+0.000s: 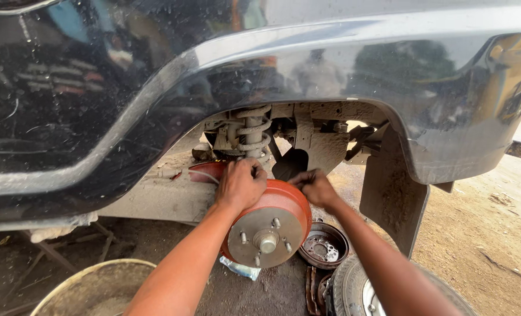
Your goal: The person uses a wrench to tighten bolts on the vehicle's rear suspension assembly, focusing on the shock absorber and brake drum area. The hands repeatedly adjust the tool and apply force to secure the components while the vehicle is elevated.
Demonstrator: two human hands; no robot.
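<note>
The brake drum (269, 225) was red-orange around its rim, with a dull grey metal face carrying several wheel studs and a central hub cap. It sat mounted on the axle inside the rear wheel arch of a dark, glossy car body (97, 88), facing outward toward the camera.

Starting at the left, a round pale basin (94, 289) rested on the dirt below the sill. The left hand (240, 182) lay over the top of the drum's rim, its fingers curled down and gripping the back edge. Above it hung a dusty coil spring (252, 133). The right hand (315, 187) reached behind the drum's upper right edge, fingers bent around something hidden there; whether it gripped the drum itself could not be told. Below lay a second, rusty drum (325, 246) on the ground, beside a tyre (360, 289). A muddy mud flap (392, 196) hung further right.
</note>
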